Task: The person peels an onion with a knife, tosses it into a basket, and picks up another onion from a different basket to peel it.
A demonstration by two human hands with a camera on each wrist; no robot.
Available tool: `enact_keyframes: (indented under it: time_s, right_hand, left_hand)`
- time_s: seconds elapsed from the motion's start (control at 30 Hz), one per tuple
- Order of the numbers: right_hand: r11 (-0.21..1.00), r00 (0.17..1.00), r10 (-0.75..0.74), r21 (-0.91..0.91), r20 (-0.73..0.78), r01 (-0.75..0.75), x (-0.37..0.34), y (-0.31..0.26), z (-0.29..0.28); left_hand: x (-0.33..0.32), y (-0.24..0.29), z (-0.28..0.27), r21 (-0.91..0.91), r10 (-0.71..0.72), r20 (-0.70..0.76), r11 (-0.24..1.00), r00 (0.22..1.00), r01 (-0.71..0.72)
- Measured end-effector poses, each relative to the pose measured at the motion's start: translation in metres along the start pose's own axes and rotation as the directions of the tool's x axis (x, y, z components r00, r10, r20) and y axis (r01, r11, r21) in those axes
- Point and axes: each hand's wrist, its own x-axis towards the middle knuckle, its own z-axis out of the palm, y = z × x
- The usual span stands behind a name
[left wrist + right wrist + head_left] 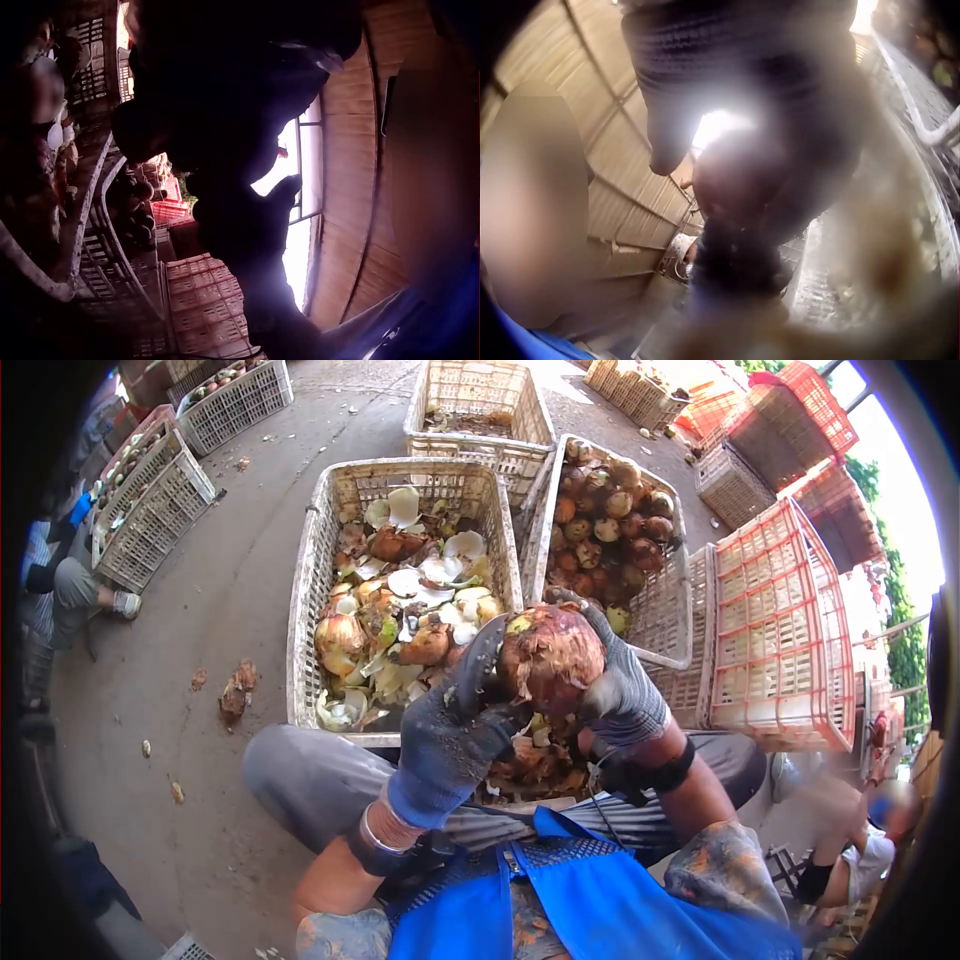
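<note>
A large brown-skinned onion is held up in front of the body, over the crates. My right hand, in a grey knit glove, grips its right side with the fingers behind and the thumb in front. On the other side, my left hand, in a dirty dark glove with a blue cuff, curls its fingers along the onion's left edge. Whether the left hand also holds a tool, I cannot tell. In the left wrist view that hand is a dark silhouette. Blur covers much of the right wrist view, where the glove hangs at the top.
Ahead stands a crate of peels and onion pieces. Right of it, another crate holds whole onions. Brown skins lie between the legs. Red-and-white crates stack at right. Another person's leg shows at far left.
</note>
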Motion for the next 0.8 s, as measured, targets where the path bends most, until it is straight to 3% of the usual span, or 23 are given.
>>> enact_keyframes:
  time_s: [0.03,0.07,0.1,0.13,0.17,0.2,0.23,0.27,0.33,0.37,0.5,0.57,0.7,0.8]
  right_hand:
    - [0.933,0.996,0.066,0.358,-0.060,-0.040,-0.006,-0.003,0.014]
    - [0.933,0.996,0.063,0.357,-0.058,-0.038,-0.009,0.001,0.013]
    - [0.917,0.995,0.070,0.398,-0.077,-0.034,-0.012,0.009,0.010]
    - [0.898,0.992,0.078,0.438,-0.095,-0.029,-0.014,0.016,0.008]
    - [0.960,0.993,-0.018,0.277,-0.114,0.049,-0.017,0.020,0.006]
    - [0.960,0.993,-0.020,0.277,-0.116,0.051,-0.020,0.018,0.005]
    - [0.963,0.992,-0.018,0.265,-0.123,0.050,-0.022,0.015,0.004]
    - [0.966,0.992,-0.014,0.253,-0.128,0.046,-0.024,0.013,0.004]
    - [0.968,0.990,0.009,0.248,-0.142,0.026,-0.029,0.012,0.007]
    - [0.970,0.986,0.031,0.245,-0.163,0.010,-0.031,0.012,0.008]
    - [0.926,0.994,0.101,0.370,-0.045,-0.077,-0.036,0.006,0.005]
    - [0.918,0.985,0.090,0.395,-0.145,-0.026,-0.046,0.006,0.011]
    - [0.940,0.992,0.121,0.326,-0.039,-0.102,-0.048,0.020,-0.003]
    - [0.911,0.978,0.187,0.389,-0.097,-0.136,-0.053,0.036,-0.004]
  left_hand:
    - [-0.004,0.003,-0.001,-0.006,-0.085,0.044,0.996,0.995,0.086]
    - [-0.008,0.004,-0.002,-0.008,-0.175,0.089,0.984,0.981,0.176]
    - [-0.013,0.006,-0.003,-0.007,-0.174,0.090,0.984,0.981,0.176]
    - [-0.016,0.007,-0.005,0.152,-0.037,0.056,0.988,0.998,0.028]
    - [-0.018,0.007,-0.007,0.309,0.108,0.043,0.944,0.993,-0.116]
    - [-0.021,0.007,-0.007,0.457,0.249,0.054,0.855,0.967,-0.246]
    - [-0.026,0.004,-0.004,0.518,0.272,0.078,0.811,0.959,-0.273]
    - [-0.028,0.006,-0.002,0.518,0.272,0.075,0.811,0.959,-0.271]
    - [-0.031,0.009,0.003,0.655,0.275,0.124,0.699,0.954,-0.287]
    - [-0.030,0.000,0.008,0.648,0.359,0.091,0.687,0.929,-0.329]
    - [-0.030,-0.003,0.016,0.667,0.374,0.083,0.668,0.924,-0.331]
    - [-0.032,-0.004,0.018,0.749,0.361,0.124,0.577,0.924,-0.326]
    - [-0.031,-0.025,0.021,0.782,0.434,0.159,0.493,0.887,-0.382]
    - [-0.032,-0.031,0.024,0.808,0.397,0.173,0.465,0.901,-0.361]
